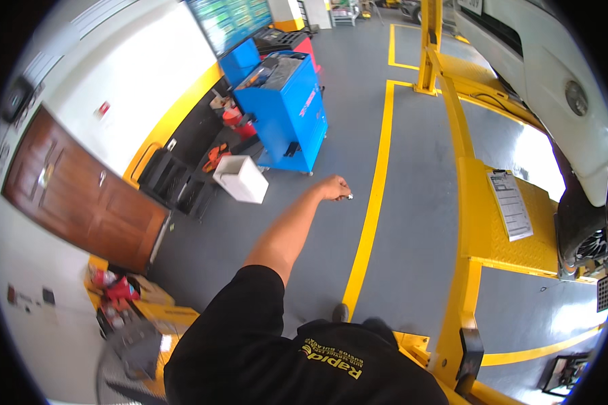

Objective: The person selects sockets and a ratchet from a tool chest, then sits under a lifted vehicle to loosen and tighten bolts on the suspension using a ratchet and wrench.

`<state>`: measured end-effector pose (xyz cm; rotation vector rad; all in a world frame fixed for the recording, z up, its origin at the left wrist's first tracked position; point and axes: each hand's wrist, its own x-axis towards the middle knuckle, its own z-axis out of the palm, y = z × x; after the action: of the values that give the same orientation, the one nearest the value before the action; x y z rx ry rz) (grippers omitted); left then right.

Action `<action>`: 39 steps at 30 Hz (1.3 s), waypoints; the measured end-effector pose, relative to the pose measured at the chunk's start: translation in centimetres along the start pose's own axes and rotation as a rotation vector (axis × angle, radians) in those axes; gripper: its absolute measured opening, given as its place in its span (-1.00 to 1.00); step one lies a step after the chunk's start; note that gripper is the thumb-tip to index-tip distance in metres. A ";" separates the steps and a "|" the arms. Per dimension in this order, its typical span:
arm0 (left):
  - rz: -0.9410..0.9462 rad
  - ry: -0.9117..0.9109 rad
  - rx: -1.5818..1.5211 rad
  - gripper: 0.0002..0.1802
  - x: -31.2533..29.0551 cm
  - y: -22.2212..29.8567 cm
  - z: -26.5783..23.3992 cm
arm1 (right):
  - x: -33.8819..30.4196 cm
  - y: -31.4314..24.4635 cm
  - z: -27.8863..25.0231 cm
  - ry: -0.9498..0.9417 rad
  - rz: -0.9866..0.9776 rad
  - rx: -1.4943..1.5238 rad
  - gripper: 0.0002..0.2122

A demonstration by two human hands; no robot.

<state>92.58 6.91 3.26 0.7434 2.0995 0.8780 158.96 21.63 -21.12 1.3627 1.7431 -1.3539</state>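
Observation:
My left arm, in a short black sleeve, stretches forward over the grey floor. At its end my left hand (334, 188) is closed, with a small shiny metal piece (350, 196) poking out at the fingertips. What kind of piece it is cannot be made out. Below the hand lies the grey floor with a yellow painted line (373, 223) to its right. Nearest on the left are a white bin (242, 179) and a blue tool cabinet (284, 115) with items on top. My right hand is out of the picture.
On the right, a yellow vehicle lift (483, 229) carries a clipboard with a paper form (512, 206), beside a raised white vehicle (554, 74). A brown door (81, 189), black steps (169, 175) and cluttered boxes (148, 297) line the left wall.

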 end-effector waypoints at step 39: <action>0.098 0.150 -0.546 -0.69 146.7 19.6 -77.6 | 89.6 -124.7 -56.7 0.043 0.186 -0.146 -0.62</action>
<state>-47.69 97.66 -1.39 0.4997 1.8232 1.5173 21.84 110.34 -31.25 1.4420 1.6615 -1.0831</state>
